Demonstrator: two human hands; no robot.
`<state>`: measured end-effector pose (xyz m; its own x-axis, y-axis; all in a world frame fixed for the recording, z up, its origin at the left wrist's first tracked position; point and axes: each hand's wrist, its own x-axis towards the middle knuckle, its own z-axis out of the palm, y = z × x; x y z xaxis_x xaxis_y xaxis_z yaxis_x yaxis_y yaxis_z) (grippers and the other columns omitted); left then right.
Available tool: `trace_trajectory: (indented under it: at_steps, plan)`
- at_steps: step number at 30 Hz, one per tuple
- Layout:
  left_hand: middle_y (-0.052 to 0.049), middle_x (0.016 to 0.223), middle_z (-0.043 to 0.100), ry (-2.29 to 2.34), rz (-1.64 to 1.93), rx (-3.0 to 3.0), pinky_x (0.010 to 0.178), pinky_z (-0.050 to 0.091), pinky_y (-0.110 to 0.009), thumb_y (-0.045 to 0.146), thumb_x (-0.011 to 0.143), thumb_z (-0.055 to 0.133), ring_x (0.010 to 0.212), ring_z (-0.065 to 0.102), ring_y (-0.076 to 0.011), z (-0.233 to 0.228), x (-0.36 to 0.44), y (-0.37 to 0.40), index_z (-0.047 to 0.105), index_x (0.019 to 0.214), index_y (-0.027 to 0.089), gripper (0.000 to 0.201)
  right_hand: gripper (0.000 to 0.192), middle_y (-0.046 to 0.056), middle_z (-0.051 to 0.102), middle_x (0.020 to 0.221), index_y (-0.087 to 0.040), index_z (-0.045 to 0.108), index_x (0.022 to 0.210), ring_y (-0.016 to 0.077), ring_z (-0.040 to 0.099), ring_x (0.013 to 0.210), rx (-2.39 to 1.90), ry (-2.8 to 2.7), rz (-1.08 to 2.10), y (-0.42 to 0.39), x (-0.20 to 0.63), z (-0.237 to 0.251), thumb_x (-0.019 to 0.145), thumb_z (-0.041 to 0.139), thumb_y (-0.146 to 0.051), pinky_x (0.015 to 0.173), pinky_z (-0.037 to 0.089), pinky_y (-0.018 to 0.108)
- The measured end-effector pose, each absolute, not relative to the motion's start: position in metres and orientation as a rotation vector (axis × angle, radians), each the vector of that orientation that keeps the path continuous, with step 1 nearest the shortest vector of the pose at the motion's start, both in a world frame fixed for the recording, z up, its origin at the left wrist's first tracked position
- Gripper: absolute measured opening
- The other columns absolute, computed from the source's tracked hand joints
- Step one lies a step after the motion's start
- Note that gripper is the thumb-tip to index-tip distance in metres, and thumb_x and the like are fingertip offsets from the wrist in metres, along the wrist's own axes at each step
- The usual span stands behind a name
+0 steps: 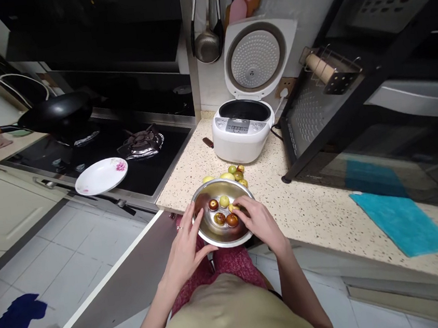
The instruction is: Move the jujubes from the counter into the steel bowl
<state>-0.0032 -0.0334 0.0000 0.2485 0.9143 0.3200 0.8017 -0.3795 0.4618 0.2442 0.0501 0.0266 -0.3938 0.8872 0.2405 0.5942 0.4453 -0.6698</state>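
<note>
Steel bowl (pixel 224 215) of jujubes (pixel 223 210), left hand (pixel 184 248) spread on rim, right hand (pixel 258 220) fingers pinched on one; no legible writing.

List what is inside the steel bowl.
The steel bowl holds four small fruits, reddish-brown and yellow-green. The right hand reaches in, touching one and covering part of the bowl's floor.

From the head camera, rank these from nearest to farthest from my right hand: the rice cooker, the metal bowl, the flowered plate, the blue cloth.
1. Metal bowl, touching the right hand.
2. Rice cooker, straight behind.
3. Blue cloth, right, and flowered plate, left: too close to call.
</note>
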Motion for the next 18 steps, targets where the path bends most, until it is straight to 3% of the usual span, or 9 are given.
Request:
trace_trajectory:
  at_steps: [5, 10, 18]
  plan:
    - [-0.017, 0.175, 0.019, 1.54, 0.767, 2.359, 0.122, 0.041, -0.058, 0.055, 0.098, 0.062, 0.162, 0.021, -0.0361, 0.004, 0.012, -0.037, 0.005, 0.17, 0.033, 0.094, 0.014, 0.008, 0.075, 0.112, -0.025, 0.068, 0.107, 0.0264, 0.073, 0.106, -1.198, -1.984, 0.665, 0.042, 0.267, 0.02, 0.103, 0.054, -0.029, 0.095, 0.058, 0.043]
    - [-0.015, 0.175, 0.02, 1.436, 0.723, 2.384, 0.123, 0.041, -0.057, 0.056, 0.098, 0.06, 0.162, 0.021, -0.0357, 0.008, 0.023, -0.036, 0.007, 0.17, 0.033, 0.092, 0.014, 0.007, 0.078, 0.109, -0.025, 0.071, 0.103, 0.0249, 0.074, 0.104, -1.163, -1.874, 0.57, 0.037, 0.289, 0.017, 0.102, 0.057, -0.028, 0.094, 0.06, 0.041]
    - [-0.009, 0.172, 0.031, 1.413, 0.934, 2.3, 0.127, 0.037, -0.052, 0.034, 0.11, 0.043, 0.159, 0.034, -0.0279, 0.022, 0.005, 0.002, 0.026, 0.166, 0.035, 0.058, 0.011, 0.004, 0.08, 0.108, -0.027, 0.074, 0.103, 0.0248, 0.074, 0.11, -1.018, -1.835, 0.405, 0.037, 0.306, 0.001, 0.099, 0.064, -0.023, 0.104, 0.056, 0.046]
